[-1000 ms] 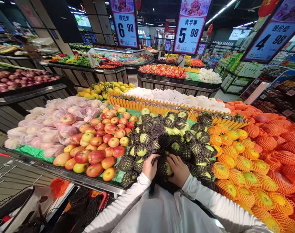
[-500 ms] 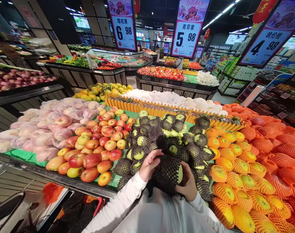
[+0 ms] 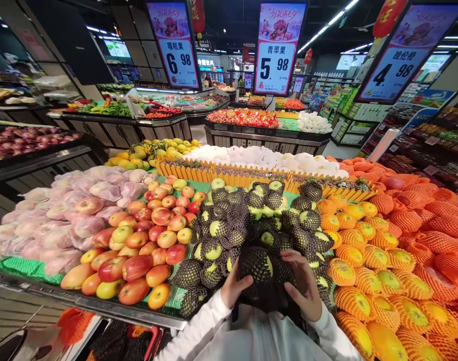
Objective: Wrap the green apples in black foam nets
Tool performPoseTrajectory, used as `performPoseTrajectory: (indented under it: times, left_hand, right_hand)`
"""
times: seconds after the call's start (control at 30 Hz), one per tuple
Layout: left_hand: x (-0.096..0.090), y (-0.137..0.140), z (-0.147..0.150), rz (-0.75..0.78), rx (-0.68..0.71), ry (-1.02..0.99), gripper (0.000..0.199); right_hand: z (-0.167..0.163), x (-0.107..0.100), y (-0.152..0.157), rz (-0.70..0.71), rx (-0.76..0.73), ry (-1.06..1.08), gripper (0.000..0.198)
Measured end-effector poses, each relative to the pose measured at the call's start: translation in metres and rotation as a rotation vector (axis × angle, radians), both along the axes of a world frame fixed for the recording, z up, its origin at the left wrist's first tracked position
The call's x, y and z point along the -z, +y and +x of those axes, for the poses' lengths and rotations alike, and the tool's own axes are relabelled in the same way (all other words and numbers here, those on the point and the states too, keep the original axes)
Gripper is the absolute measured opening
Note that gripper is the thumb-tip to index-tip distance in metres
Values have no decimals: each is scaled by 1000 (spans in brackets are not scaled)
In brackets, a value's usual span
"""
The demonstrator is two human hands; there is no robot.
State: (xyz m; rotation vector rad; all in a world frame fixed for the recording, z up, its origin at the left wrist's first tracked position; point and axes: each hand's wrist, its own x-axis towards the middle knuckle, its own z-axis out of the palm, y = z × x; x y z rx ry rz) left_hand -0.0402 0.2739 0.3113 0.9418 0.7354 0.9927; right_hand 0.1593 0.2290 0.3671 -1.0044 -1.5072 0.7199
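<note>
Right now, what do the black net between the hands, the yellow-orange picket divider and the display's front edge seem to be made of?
Black net: probably soft foamed plastic, matte; its mesh curves around the green fruit.
Picket divider: painted wood or plastic, I can't tell which; only even color and pointed slats show.
Front edge: likely metal, judging by its silvery sheen.

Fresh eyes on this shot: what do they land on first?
Probably the round orange fruits in orange mesh sleeves filling the lower right, beside the brighter orange sleeved heap at the far right edge. Next, the left hand and right hand at bottom centre, either side of a round green apple in black mesh. Above, three large rectangular blue-and-pink price signs hang across the top.
</note>
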Motion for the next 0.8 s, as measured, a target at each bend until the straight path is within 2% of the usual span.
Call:
performPoseTrajectory:
  times: [0.1, 0.17, 0.23, 0.33, 0.4, 0.47, 0.53, 0.6, 0.63, 0.67, 0.73, 0.8]
  left_hand:
    - [0, 4, -5, 172, 13, 197, 91]
    - [-4, 5, -8, 310, 101, 322, 86]
    - [-7, 7, -11, 423, 159, 409, 76]
    - [-3, 16, -8, 603, 145, 508, 74]
    - [10, 25, -2, 773, 123, 694, 76]
    - [29, 33, 5, 971, 107, 956, 77]
    - [48, 38, 11, 1165, 41, 1192, 76]
    - [61, 41, 14, 1330, -72, 1342, 78]
    - [66, 42, 15, 1391, -118, 1387, 79]
    - [68, 42, 16, 1439, -142, 1411, 81]
    - [72, 43, 16, 1488, -156, 1422, 83]
    - [74, 44, 17, 1482, -159, 1428, 84]
  right_hand:
    - [-7, 10, 8, -107, -112, 22, 88]
    - [-14, 22, 15, -147, -121, 9, 103]
    - [-18, 35, 22, -147, -81, 46, 98]
    - [-10, 45, 37, -153, 0, 233, 86]
    - [10, 41, 57, -190, 79, 372, 76]
    - [41, 27, 92, -234, 186, 413, 68]
    - [78, 8, 140, -203, 331, 262, 68]
    - [114, -9, 194, -198, 513, -57, 83]
    - [129, -14, 221, -259, 645, -266, 88]
    - [141, -16, 246, -408, 725, -509, 92]
    - [154, -12, 286, -503, 765, -637, 94]
    - [155, 0, 312, -548, 747, -704, 88]
